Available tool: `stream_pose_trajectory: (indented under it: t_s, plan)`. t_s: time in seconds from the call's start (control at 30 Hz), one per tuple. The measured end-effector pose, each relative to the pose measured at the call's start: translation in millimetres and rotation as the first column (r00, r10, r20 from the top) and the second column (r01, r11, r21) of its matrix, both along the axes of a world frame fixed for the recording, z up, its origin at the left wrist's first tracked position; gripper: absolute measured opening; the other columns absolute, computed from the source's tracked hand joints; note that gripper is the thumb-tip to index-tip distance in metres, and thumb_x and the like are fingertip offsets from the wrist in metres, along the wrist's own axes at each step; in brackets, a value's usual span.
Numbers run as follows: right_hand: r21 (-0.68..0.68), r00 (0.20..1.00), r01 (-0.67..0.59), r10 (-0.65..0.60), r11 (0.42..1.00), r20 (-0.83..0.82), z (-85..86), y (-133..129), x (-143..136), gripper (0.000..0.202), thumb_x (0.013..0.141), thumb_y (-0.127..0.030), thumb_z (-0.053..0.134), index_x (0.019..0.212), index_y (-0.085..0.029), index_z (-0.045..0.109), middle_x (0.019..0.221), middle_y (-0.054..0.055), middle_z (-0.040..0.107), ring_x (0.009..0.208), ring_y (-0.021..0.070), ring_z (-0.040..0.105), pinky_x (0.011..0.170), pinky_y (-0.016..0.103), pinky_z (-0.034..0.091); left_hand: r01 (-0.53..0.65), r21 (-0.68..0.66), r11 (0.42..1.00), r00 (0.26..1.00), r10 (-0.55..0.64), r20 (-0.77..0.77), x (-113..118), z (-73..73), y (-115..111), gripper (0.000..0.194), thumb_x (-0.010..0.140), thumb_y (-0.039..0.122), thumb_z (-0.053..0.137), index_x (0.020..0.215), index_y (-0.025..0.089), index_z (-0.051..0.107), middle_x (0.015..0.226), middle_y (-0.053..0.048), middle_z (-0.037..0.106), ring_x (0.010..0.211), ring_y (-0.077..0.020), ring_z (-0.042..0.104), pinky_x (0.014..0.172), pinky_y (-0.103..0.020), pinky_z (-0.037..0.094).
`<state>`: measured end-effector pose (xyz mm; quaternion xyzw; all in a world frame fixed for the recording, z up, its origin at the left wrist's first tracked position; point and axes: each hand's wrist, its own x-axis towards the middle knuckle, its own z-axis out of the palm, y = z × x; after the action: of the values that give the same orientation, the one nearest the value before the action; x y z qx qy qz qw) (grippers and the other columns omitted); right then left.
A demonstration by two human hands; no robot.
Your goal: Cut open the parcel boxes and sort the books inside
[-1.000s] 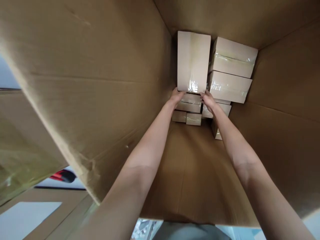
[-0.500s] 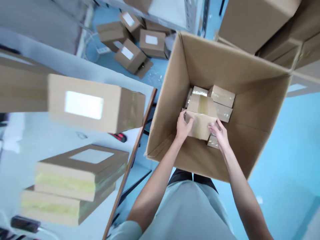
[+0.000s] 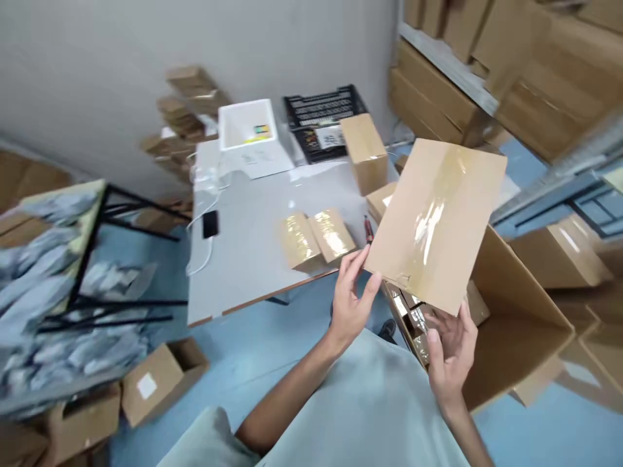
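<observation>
A flat-faced cardboard box with a strip of clear tape down its middle is held up in front of me, tilted. My left hand grips its lower left corner, fingers along the edge and thumb at the front. At the lower right corner my right hand has its fingers closed on the edge. Below and behind the box stands a large open carton. Several smaller taped boxes lie inside it, partly covered by the held box and my right hand.
On the table to the left sit two taped boxes, a phone, a white container, a black crate and a red-black tool. Opened boxes stand on the floor, and shelves hold cartons at the back right.
The view has swung left toward the table. Both hands were down inside the carton gripping a box; now they hold a taped box up above the carton's edge.
</observation>
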<state>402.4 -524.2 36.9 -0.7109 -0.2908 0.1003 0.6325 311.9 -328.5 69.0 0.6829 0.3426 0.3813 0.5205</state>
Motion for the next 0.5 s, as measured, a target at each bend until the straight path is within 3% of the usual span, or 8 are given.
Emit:
stream_pose_trajectory:
  t_s: [0.1, 0.23, 0.37, 0.5]
  plan:
    - [0.098, 0.984, -0.173, 0.168, 0.980, 0.057, 14.6, 63, -12, 0.066, 0.110, -0.038, 0.069, 0.172, -0.045, 0.048, 0.188, 0.013, 0.039, 0.151, 0.0370, 0.067, 0.102, 0.054, 0.071, -0.257, -0.072, 0.964, 0.964, 0.261, 0.053, -62, -0.9, 24, 0.059, 0.107, 0.066, 0.073, 0.157, 0.034, 0.073, 0.160, -0.010, 0.068, 0.154, -0.0310, 0.065, 0.130, -0.046, 0.057]
    - [0.063, 0.892, -0.452, 0.452, 0.890, 0.014, 18.9, 156, -59, 0.064, 0.112, -0.043, 0.068, 0.172, -0.043, 0.048, 0.187, 0.014, 0.043, 0.129, 0.0291, 0.078, 0.105, 0.051, 0.069, -0.472, -0.206, 0.857, 0.864, 0.496, 0.086, -154, -12.0, 57, 0.065, 0.104, 0.067, 0.078, 0.158, 0.032, 0.073, 0.165, -0.008, 0.069, 0.157, -0.0330, 0.064, 0.136, -0.049, 0.053]
    - [0.015, 0.756, -0.646, 0.642, 0.763, -0.129, -1.6, 241, -130, 0.069, 0.109, -0.055, 0.071, 0.171, -0.036, 0.047, 0.187, 0.018, 0.041, 0.127, 0.0294, 0.079, 0.104, 0.049, 0.069, -0.649, -0.233, 0.724, 0.743, 0.669, 0.009, -244, -29.4, 99, 0.071, 0.101, 0.070, 0.080, 0.158, 0.029, 0.073, 0.165, -0.010, 0.070, 0.156, -0.0351, 0.066, 0.136, -0.052, 0.052]
    - [-0.048, 0.657, -0.732, 0.685, 0.680, -0.315, -38.4, 298, -188, 0.074, 0.103, -0.065, 0.075, 0.165, -0.033, 0.051, 0.178, 0.020, 0.053, 0.129, 0.0318, 0.079, 0.100, 0.048, 0.070, -0.708, -0.263, 0.656, 0.689, 0.723, -0.050, -310, -66.6, 144, 0.066, 0.098, 0.065, 0.084, 0.150, 0.026, 0.078, 0.164, -0.011, 0.071, 0.157, -0.0353, 0.065, 0.138, -0.051, 0.049]
